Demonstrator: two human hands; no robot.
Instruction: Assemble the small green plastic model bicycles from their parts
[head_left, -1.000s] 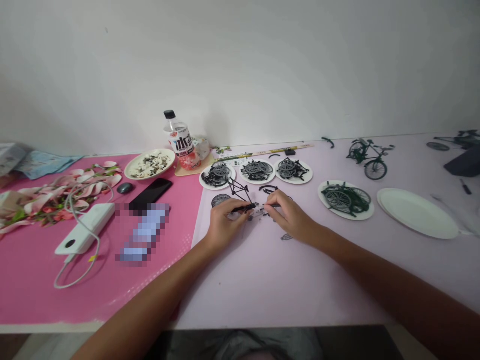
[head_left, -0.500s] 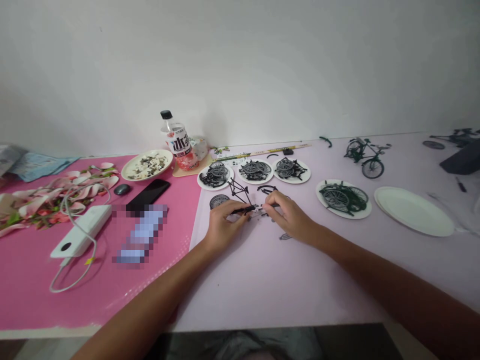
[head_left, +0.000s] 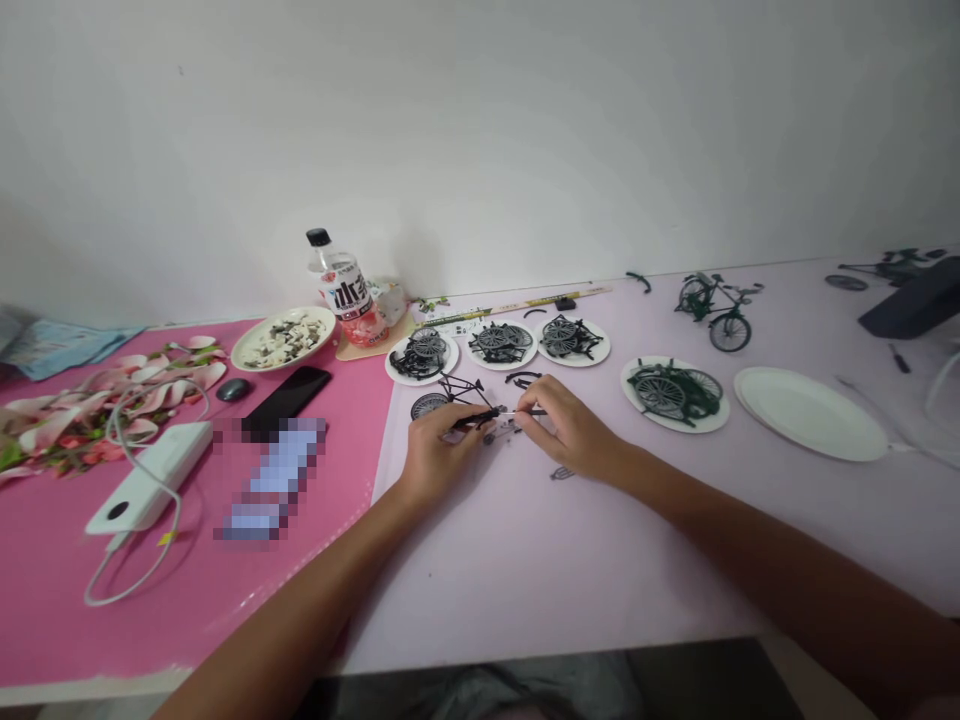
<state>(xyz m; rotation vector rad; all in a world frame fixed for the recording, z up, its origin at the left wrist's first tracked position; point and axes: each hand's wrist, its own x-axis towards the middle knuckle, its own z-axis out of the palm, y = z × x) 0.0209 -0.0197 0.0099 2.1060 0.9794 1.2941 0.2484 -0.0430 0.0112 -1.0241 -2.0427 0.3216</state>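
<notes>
My left hand pinches a small black bicycle part between thumb and fingers. My right hand is closed on a small screwdriver, its thin silver shaft pointing left at the black part; most of its handle is hidden by my fingers. Just behind my left hand are a black toy bicycle frame and a spoked wheel. A curved black piece lies behind my right hand. Below the hands is a small dark flat part.
Three plates of black bicycle parts, one a white plate, stand behind my hands. Rightward are a plate of green parts, stacked plates and an assembled bicycle. Leftward are a bottle, a phone and a power bank.
The black bicycle frame has tipped down and left towards the wheel. The screwdriver and black part stay nearly end to end, with more of the shaft showing. The view has shifted slightly.
</notes>
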